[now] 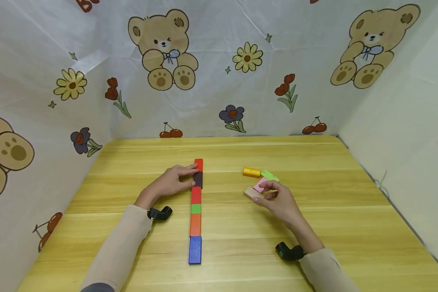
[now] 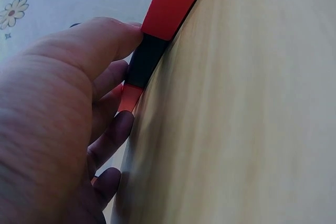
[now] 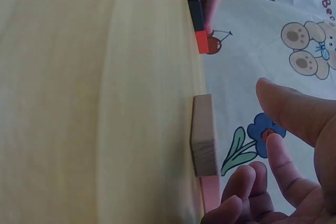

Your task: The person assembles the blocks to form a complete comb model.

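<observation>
Left fingers (image 1: 187, 172), relaxed, touch a smooth black block (image 2: 149, 59) — right fingers (image 1: 270, 185), parted, hover near a grained wooden cuboid (image 3: 203, 132).

1 downward view, 2 close-ups.

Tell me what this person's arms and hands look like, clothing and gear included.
The left sleeve is long and beige, with a dark grey section near the head view's bottom edge; the right sleeve is beige too. Each wrist wears a curved black device. Left hand and right hand are gloveless.
</observation>
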`<state>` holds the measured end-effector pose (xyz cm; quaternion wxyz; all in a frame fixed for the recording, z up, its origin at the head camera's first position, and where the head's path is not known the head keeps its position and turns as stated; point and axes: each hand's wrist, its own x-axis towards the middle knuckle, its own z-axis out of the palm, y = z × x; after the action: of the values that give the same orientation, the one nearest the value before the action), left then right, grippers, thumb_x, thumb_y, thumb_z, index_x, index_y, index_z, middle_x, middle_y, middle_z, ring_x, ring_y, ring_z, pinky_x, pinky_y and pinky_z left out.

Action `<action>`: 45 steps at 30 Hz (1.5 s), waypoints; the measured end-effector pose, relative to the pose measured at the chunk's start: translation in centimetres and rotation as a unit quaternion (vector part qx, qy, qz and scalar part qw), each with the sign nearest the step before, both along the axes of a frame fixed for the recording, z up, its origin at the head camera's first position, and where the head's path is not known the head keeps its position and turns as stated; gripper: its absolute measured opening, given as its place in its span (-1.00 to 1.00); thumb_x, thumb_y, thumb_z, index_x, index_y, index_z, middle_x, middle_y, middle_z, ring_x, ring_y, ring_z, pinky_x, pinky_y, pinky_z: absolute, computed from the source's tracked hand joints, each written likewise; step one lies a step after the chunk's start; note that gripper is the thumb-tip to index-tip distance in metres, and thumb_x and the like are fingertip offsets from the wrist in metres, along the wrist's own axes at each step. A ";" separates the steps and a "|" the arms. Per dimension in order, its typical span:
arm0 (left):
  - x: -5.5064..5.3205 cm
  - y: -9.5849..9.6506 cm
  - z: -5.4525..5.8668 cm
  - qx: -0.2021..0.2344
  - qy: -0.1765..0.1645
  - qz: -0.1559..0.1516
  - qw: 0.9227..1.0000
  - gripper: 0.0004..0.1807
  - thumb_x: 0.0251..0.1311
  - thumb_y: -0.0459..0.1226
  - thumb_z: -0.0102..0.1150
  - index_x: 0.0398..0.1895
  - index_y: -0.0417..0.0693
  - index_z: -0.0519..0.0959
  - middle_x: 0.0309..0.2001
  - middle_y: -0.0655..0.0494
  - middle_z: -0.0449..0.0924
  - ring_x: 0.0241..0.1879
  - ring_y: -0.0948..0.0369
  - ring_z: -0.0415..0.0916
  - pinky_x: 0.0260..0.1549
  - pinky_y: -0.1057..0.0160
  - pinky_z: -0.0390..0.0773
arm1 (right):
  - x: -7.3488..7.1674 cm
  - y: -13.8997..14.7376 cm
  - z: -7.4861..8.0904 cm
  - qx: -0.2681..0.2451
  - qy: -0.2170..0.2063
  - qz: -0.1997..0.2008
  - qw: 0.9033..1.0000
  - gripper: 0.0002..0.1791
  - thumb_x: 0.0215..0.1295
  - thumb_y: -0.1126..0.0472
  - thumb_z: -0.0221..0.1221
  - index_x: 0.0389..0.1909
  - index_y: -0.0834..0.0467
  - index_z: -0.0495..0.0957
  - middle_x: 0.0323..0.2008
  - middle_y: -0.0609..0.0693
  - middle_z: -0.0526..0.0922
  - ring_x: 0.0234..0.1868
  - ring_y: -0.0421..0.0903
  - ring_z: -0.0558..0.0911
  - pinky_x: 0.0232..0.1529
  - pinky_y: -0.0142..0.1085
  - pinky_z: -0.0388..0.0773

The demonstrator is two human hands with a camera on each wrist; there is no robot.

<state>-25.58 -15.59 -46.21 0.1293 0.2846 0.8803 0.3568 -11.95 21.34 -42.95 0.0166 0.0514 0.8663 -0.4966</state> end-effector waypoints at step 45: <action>0.0 0.2 0.2 -0.006 -0.006 0.004 1.000 -0.38 0.33 0.01 0.25 0.44 0.21 0.40 0.51 0.50 0.20 0.37 0.17 0.26 0.31 0.00 0.38 | -0.5 0.5 -1.8 0.074 -0.002 0.018 0.997 -0.65 0.15 0.24 0.45 -0.07 0.22 0.62 -0.33 0.06 0.62 -0.32 -0.12 0.51 -0.37 -0.43 0.41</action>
<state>-25.62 -15.43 -45.97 0.1346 0.2784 0.8826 0.3540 -12.43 21.84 -44.77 0.0234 0.0376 0.9016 -0.4303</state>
